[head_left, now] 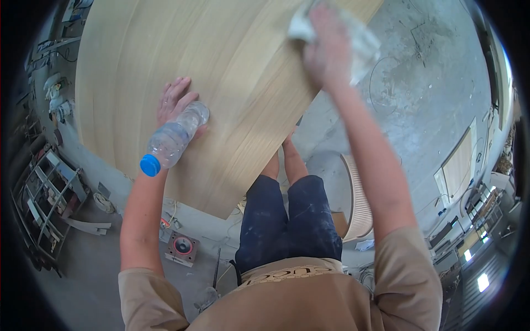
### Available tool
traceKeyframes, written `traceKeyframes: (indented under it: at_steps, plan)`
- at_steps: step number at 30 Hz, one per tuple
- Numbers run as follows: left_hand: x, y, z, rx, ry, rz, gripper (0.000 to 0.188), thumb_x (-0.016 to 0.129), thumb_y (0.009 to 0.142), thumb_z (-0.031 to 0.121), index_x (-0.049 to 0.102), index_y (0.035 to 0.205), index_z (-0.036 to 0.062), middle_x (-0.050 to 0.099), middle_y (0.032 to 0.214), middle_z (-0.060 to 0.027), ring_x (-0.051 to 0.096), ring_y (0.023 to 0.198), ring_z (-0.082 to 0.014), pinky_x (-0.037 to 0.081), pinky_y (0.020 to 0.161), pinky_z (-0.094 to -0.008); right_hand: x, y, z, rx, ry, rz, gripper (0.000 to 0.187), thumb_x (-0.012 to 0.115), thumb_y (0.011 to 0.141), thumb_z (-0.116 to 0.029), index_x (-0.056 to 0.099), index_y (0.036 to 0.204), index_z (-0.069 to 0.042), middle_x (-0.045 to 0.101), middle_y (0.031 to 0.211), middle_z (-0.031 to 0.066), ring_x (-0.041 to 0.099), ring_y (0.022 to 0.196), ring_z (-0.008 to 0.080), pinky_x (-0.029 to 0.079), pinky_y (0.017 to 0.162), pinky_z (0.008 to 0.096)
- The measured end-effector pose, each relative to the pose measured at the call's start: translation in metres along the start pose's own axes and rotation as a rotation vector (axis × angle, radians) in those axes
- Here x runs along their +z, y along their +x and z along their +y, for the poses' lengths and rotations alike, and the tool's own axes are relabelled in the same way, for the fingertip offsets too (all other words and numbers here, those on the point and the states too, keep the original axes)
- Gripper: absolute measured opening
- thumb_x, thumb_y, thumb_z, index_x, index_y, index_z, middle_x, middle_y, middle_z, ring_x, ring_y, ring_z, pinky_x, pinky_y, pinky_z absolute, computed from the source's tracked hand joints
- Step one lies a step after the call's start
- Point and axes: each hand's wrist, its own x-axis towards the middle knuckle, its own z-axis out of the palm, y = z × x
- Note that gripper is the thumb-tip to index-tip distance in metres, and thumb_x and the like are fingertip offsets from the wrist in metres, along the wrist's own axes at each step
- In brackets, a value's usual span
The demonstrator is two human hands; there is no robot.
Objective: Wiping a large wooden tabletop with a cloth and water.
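Observation:
A clear plastic bottle with a blue cap (170, 140) is in my left hand (175, 100), with the thumb on one side and the fingers on the other. That hand rests at the surface of a large light wood panel (221, 94). The bottle hides the palm and part of the thumb. Over the panel's far right edge, my right hand (329, 55) is closed on a white cloth (361, 49). Both are smeared by motion, and part of the cloth hangs past the edge.
Beneath the panel's near corner stand my legs in dark shorts (292, 220). A curved ribbed piece (358, 198) is to their right. On the floor at left are a square speaker-like unit (182, 246) and a metal rack (49, 193). A framed panel (457, 163) lies at right.

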Motion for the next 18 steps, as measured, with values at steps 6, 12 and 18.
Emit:
traceKeyframes:
  at_steps: [6, 12, 18]
  plan:
    - [0.006, -0.009, -0.007, 0.018, 0.017, 0.011, 0.074, 0.071, 0.082, 0.065, 0.059, 0.132, 0.0130, 0.050, 0.153, -0.0166, 0.044, 0.146, -0.0378, 0.031, 0.123, -0.0560, -0.040, -0.168, -0.162, -0.001, 0.344, -0.581, 0.084, 0.070, 0.071, -0.009, 0.050, 0.153, -0.010, 0.040, 0.166, 0.0096, 0.035, 0.155, 0.0259, 0.025, 0.127, 0.0489]
    - [0.012, -0.007, -0.009, 0.022, -0.008, 0.111, 0.085, 0.083, 0.074, 0.059, 0.054, 0.138, 0.0110, 0.050, 0.153, -0.0133, 0.044, 0.147, -0.0353, 0.030, 0.124, -0.0546, -0.077, -0.230, -0.201, 0.270, 1.022, -0.593, 0.059, 0.060, 0.083, -0.003, 0.061, 0.142, -0.007, 0.062, 0.144, 0.0136, 0.057, 0.137, 0.0287, 0.040, 0.118, 0.0452]
    - [0.000, -0.054, 0.046, -0.497, -0.230, 0.016, 0.095, 0.084, 0.080, 0.046, 0.041, 0.154, 0.0047, 0.042, 0.159, -0.0189, 0.036, 0.150, -0.0396, 0.030, 0.124, -0.0507, -0.197, -0.181, -0.153, 1.441, 1.916, -0.266, 0.050, 0.050, 0.107, -0.033, 0.052, 0.145, 0.000, 0.063, 0.140, 0.0163, 0.062, 0.127, 0.0303, 0.046, 0.113, 0.0453]
